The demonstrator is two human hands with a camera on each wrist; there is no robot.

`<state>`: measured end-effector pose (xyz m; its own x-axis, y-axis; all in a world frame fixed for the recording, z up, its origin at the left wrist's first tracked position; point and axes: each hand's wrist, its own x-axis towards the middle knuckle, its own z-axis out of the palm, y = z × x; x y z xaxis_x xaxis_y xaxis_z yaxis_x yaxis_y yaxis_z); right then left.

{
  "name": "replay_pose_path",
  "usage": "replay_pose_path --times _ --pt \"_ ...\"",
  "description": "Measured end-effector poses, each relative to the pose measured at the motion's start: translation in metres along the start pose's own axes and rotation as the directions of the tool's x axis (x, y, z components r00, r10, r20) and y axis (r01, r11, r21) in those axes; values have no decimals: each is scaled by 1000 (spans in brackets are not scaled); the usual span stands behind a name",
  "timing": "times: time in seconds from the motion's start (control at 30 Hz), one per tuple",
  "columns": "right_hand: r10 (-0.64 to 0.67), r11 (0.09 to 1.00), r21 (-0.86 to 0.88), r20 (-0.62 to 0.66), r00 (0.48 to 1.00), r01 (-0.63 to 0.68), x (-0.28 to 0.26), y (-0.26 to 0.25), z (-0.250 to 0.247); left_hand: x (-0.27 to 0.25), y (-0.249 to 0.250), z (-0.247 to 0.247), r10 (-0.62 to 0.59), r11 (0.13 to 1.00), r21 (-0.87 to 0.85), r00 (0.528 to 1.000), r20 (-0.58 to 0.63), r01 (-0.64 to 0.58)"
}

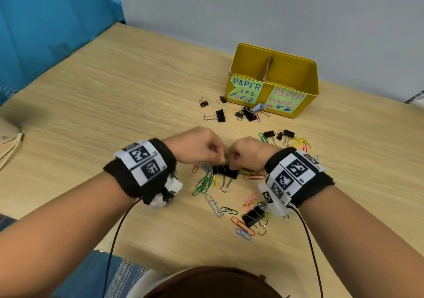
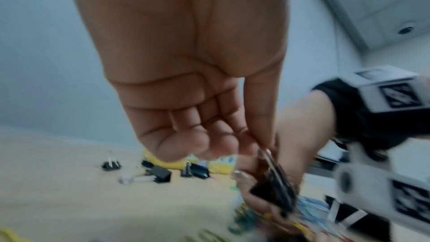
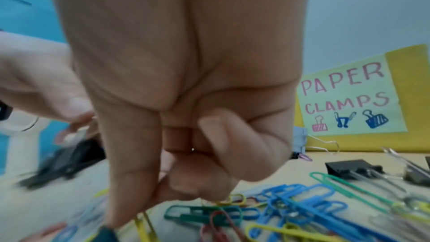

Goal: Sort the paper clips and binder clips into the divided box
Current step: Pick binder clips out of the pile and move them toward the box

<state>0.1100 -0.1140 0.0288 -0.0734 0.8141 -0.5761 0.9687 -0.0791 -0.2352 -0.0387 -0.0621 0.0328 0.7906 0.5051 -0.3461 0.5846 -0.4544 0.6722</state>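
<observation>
Both hands meet over the pile of clips in the middle of the wooden table. My left hand (image 1: 220, 154) pinches the wire handles of a black binder clip (image 1: 226, 171), which hangs just above the table; it is also the black binder clip (image 2: 273, 190) in the left wrist view. My right hand (image 1: 232, 160) is curled right beside it. Its thumb and forefinger pinch together at the top of a yellow paper clip (image 3: 145, 224). The yellow divided box (image 1: 306, 75) stands beyond, labelled PAPER CLIPS on the left and PAPER CLAMPS (image 3: 346, 95) on the right.
Several black binder clips (image 1: 219, 115) lie in front of the box, more (image 1: 278, 134) to the right. Coloured paper clips (image 1: 203, 184) spread under and near my hands, with another binder clip (image 1: 252, 216) close to me. A blue partition (image 1: 46, 33) borders the table's left.
</observation>
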Motion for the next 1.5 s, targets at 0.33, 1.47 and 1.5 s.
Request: replay_pose_path --times 0.33,1.47,1.5 --pt "-33 993 -111 34 999 37 -1 -7 11 28 -34 -21 -224 941 187 934 -279 282" --pt "208 965 211 -244 947 -157 -27 50 -5 -2 -29 -8 -286 886 334 946 -151 321" --pt "254 953 237 -295 921 -187 -27 57 -9 -8 -38 -16 -368 844 340 909 -196 415"
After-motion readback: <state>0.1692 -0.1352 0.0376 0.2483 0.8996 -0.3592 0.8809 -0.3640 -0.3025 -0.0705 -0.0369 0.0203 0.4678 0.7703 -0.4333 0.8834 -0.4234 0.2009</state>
